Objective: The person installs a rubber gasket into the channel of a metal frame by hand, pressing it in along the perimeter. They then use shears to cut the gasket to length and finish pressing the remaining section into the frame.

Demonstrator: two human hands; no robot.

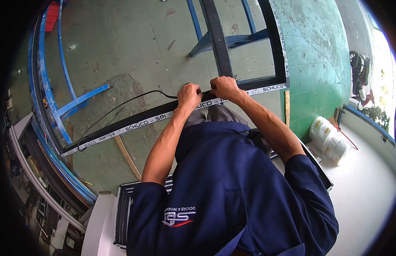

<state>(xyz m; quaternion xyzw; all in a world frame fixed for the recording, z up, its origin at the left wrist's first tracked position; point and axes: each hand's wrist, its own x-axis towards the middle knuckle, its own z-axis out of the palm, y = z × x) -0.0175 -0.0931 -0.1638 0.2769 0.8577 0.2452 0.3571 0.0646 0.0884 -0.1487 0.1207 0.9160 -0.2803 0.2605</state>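
A large black window or door frame [152,112] with white printed tape along its edge lies across in front of my body. My left hand [189,96] is closed at the near rail, its fingers pinching a thin black rubber strip [121,107] that bows off to the left and loops down near the frame's corner. Just to its right, my right hand [226,88] is closed over the same rail, close to where a black crossbar [218,40] meets it. Its fingertips are hidden, so what they grip cannot be made out.
Blue metal stands [84,99] are at the left and beyond the frame. White rolls [330,138] stand at the right by a low wall. Long profiles [48,187] are stacked at the lower left. A wooden strip [127,157] lies below the near rail.
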